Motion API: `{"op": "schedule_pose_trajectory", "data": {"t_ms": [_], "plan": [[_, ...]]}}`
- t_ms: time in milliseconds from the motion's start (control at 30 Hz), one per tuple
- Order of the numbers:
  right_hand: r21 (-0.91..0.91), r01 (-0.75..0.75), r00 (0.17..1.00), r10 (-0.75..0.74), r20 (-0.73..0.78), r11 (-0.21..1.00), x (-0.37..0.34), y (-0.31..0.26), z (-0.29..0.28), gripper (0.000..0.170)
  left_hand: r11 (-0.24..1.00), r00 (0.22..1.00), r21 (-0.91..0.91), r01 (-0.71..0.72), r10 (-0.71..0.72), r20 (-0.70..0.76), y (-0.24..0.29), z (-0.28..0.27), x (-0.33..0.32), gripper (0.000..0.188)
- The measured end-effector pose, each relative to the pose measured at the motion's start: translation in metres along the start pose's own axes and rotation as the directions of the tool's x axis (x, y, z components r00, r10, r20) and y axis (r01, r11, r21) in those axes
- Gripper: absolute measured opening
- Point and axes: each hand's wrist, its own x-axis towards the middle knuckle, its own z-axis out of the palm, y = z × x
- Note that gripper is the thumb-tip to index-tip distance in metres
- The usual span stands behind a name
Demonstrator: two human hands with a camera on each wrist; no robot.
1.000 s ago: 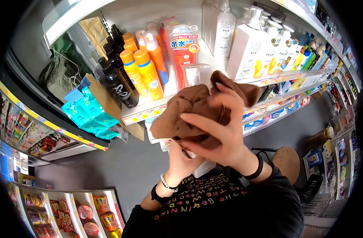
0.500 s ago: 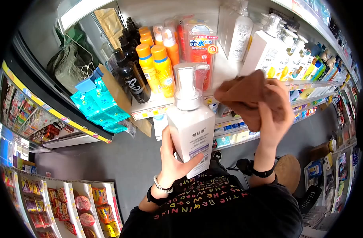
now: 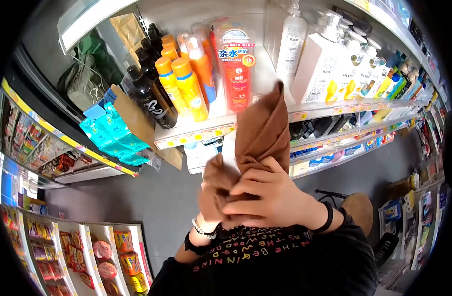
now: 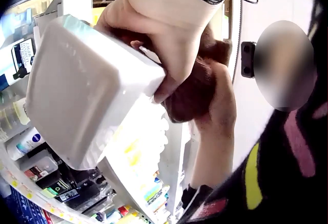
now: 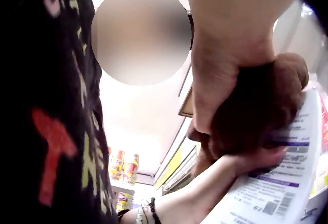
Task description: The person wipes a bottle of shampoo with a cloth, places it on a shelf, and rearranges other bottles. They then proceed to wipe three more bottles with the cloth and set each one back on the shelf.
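A brown cloth hangs over and beside the white bottle, hiding much of it in the head view. My right hand has its fingers curled on the cloth; in the right wrist view the cloth is bunched under that hand, against the printed side of the bottle. In the left wrist view my left hand grips the bottle, whose smooth white base faces the camera. Cloth covers most of my left hand in the head view.
Ahead is a shelf with yellow sunscreen cans, dark bottles, a red sunscreen pack and white pump bottles. Teal packets hang at the left. A round brown stool stands at the right.
My right hand has brought the cloth from the bottle's right side back over it. The bottle, plainly visible half a second ago, is now mostly covered; my left hand still holds it.
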Motion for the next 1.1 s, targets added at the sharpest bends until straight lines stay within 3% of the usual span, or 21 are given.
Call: {"op": "schedule_pose_trajectory", "data": {"t_ms": [33,67,133,200,233,267,300,333,367,500,533,567,600,633,700,833,900,933,1000,1067,1100], "plan": [[0.239,-0.02,1.0,0.021,0.0,0.971,-0.007,0.008,-0.006,0.037,0.994,0.995,0.089,-0.068,0.074,-0.07,0.1,-0.006,0.052,0.068],[0.464,-0.039,0.999,0.042,0.005,0.885,-0.014,0.017,-0.014,0.04,0.873,0.873,-0.236,0.427,-0.466,-0.144,0.06,0.007,0.032,0.074],[0.509,-0.074,0.976,0.168,-0.14,0.858,-0.028,0.031,-0.037,0.039,0.969,0.929,-0.075,0.238,-0.249,-0.275,0.058,0.018,0.041,0.081],[0.625,-0.028,0.815,0.38,-0.437,0.78,-0.048,0.05,-0.047,0.033,0.926,0.895,-0.243,0.288,-0.351,-0.276,0.063,0.025,0.047,0.081],[0.686,-0.016,0.555,0.577,-0.6,0.728,-0.055,0.053,-0.045,0.037,0.948,0.923,-0.173,0.266,-0.303,-0.236,0.066,0.025,0.048,0.082],[0.053,-0.631,0.466,0.433,-0.771,0.774,-0.062,0.059,-0.051,0.041,0.965,0.948,-0.101,0.242,-0.258,-0.189,0.069,0.026,0.048,0.082],[0.576,-0.569,0.047,0.722,-0.69,0.587,-0.038,0.06,-0.077,0.039,0.939,0.943,-0.209,0.274,-0.306,-0.134,0.068,0.031,0.048,0.081],[0.926,-0.268,-0.302,0.889,-0.344,0.267,-0.015,0.062,-0.096,0.04,0.924,0.946,-0.277,0.262,-0.302,-0.115,0.07,0.037,0.05,0.082],[0.93,-0.256,-0.308,0.889,-0.338,0.265,-0.023,0.068,-0.083,0.04,0.925,0.955,-0.297,0.238,-0.278,-0.1,0.068,0.043,0.05,0.082],[0.934,0.339,0.247,0.947,-0.203,0.111,-0.082,0.116,0.028,0.042,0.923,0.971,-0.319,0.216,-0.237,-0.028,0.072,0.069,0.058,0.085],[0.933,0.344,0.243,0.949,-0.201,0.109,-0.084,0.121,0.024,0.042,0.928,0.977,-0.313,0.201,-0.212,-0.001,0.074,0.075,0.059,0.086],[0.833,0.507,0.628,0.757,-0.18,-0.223,-0.082,0.129,0.016,0.046,0.876,0.956,-0.398,0.274,-0.293,0.014,0.08,0.08,0.057,0.085],[0.674,0.474,0.871,0.411,-0.267,-0.566,-0.081,0.136,0.008,0.05,0.877,0.956,-0.393,0.275,-0.291,0.018,0.082,0.083,0.058,0.085],[0.672,0.48,0.869,0.413,-0.273,-0.565,-0.075,0.135,-0.009,0.05,0.796,0.926,-0.479,0.371,-0.354,0.128,0.084,0.084,0.059,0.085],[0.995,0.103,0.734,0.674,-0.083,0.009,-0.067,0.122,-0.045,0.047,0.654,0.847,-0.538,0.531,-0.423,0.322,0.081,0.085,0.057,0.089],[1.0,0.026,0.784,0.62,-0.031,0.017,-0.081,0.123,-0.058,0.044,0.323,0.78,-0.735,0.597,-0.446,0.438,0.062,0.105,0.035,0.092],[0.916,0.077,0.928,0.365,0.079,-0.394,-0.081,0.124,-0.067,0.04,0.185,0.745,-0.764,0.619,-0.448,0.495,0.037,0.111,0.018,0.091],[0.911,0.082,0.93,0.36,0.075,-0.404,-0.083,0.13,-0.064,0.04,0.046,0.713,-0.774,0.631,-0.427,0.556,0.031,0.111,0.013,0.09],[0.985,0.113,0.821,0.547,-0.165,0.128,-0.091,0.144,-0.045,0.034,0.042,0.73,-0.788,0.614,-0.408,0.548,0.037,0.116,0.015,0.085],[0.983,0.007,0.708,0.693,-0.133,0.181,-0.094,0.139,-0.038,0.035,0.053,0.699,-0.792,0.608,-0.509,0.502,0.045,0.124,0.014,0.083],[0.996,0.033,0.625,0.776,-0.086,0.084,-0.095,0.139,-0.039,0.039,0.122,0.744,-0.788,0.604,-0.44,0.502,0.045,0.126,0.016,0.076]]}}
